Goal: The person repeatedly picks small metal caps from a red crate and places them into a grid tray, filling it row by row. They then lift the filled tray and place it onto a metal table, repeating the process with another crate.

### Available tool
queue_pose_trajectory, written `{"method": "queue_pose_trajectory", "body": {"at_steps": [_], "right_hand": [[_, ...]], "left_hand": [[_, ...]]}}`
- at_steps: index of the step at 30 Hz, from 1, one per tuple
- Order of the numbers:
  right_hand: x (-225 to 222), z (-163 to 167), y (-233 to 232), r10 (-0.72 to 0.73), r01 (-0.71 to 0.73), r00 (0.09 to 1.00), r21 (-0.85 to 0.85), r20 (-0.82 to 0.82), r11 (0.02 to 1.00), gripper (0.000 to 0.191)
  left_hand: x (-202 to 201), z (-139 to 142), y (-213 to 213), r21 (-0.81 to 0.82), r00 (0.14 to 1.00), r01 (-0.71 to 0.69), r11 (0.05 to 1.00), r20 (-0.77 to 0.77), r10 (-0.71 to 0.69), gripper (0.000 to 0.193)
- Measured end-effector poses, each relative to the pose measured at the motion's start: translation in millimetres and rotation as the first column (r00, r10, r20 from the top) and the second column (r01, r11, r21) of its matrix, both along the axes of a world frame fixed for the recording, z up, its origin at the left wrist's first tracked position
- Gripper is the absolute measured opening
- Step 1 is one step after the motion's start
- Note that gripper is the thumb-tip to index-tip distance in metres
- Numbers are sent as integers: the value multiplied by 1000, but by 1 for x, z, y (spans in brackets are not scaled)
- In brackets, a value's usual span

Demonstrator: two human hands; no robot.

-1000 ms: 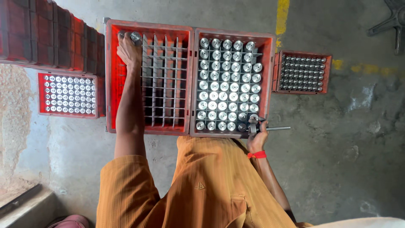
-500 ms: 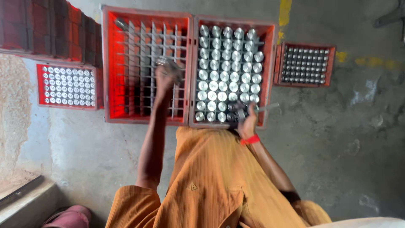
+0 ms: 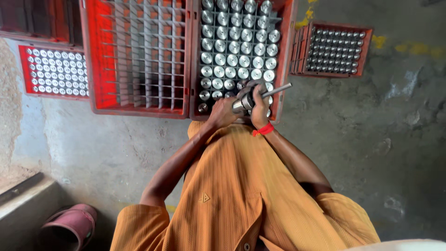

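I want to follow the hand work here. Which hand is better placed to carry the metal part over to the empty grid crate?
Probably the left hand: it grips the metal part on the side toward the empty grid crate. The right hand holds the rod tool.

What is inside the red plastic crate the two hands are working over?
The red plastic crate holds rows of shiny round metal cylinders standing in a grid. The left hand and right hand, gripping a metal rod tool, cover the nearest rows, so those cells cannot be seen.
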State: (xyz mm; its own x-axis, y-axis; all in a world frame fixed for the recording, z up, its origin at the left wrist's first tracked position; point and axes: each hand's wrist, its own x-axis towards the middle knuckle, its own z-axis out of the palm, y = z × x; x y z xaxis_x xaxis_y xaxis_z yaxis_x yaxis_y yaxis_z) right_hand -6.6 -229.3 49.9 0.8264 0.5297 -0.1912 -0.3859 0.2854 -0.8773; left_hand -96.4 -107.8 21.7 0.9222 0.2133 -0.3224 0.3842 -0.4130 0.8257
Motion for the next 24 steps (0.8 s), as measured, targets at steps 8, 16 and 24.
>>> {"method": "queue_pose_trajectory", "body": {"at_steps": [8,16,24], "right_hand": [[46,-41,-39,-322,332,916,2,-238,943,37],[81,-35,-100,-583,609,764,11,-276,793,32],[54,-38,-89,-543,580,765,4,-345,815,32]], "left_hand": [[33,-28,4,90,966,147,985,201,-163,66],[190,-2,62,443,921,-43,895,366,-137,60],[204,4,67,373,771,-142,917,623,-134,41]]}}
